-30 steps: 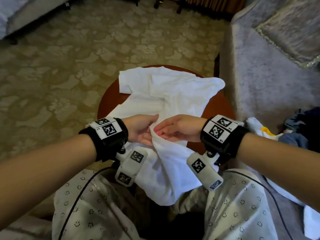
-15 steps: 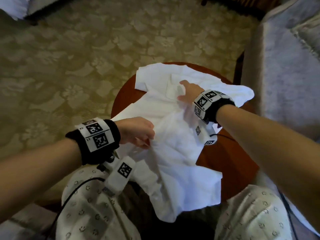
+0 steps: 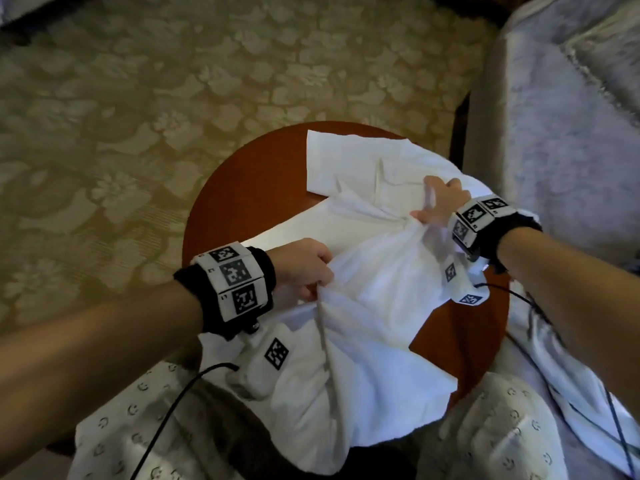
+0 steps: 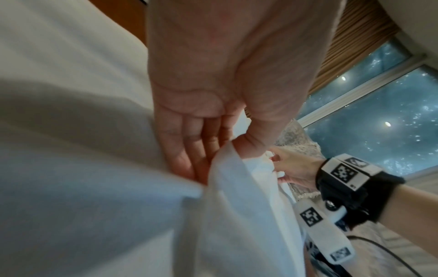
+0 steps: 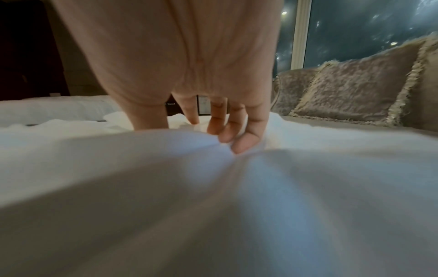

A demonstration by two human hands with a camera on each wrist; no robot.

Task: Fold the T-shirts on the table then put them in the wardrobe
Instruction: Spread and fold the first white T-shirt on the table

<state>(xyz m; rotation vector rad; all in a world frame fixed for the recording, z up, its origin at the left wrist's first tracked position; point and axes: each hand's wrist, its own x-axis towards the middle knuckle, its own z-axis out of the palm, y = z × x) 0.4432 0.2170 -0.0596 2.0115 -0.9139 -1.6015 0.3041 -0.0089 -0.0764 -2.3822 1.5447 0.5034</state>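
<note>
A white T-shirt (image 3: 374, 282) lies crumpled over the round red-brown table (image 3: 249, 188), its lower part hanging off the near edge onto my lap. My left hand (image 3: 304, 271) pinches a fold of the T-shirt (image 4: 227, 187) near the table's front left, thumb against fingers (image 4: 189, 155). My right hand (image 3: 440, 206) grips a bunch of the cloth (image 5: 213, 187) at the table's right side, fingers (image 5: 239, 135) curled into it. The stretch of fabric between both hands is pulled taut.
A grey sofa (image 3: 561, 133) with a fringed cushion (image 5: 350, 93) stands close on the right of the table. Patterned carpet (image 3: 138, 116) spreads to the left and beyond. My knees in pale printed trousers (image 3: 498, 434) sit under the near edge. Cables run from both wrists.
My right hand left the left hand, reached to the shirt's far side, then came back right gripping a bunch of cloth. The left hand kept its pinch and stayed nearly still.
</note>
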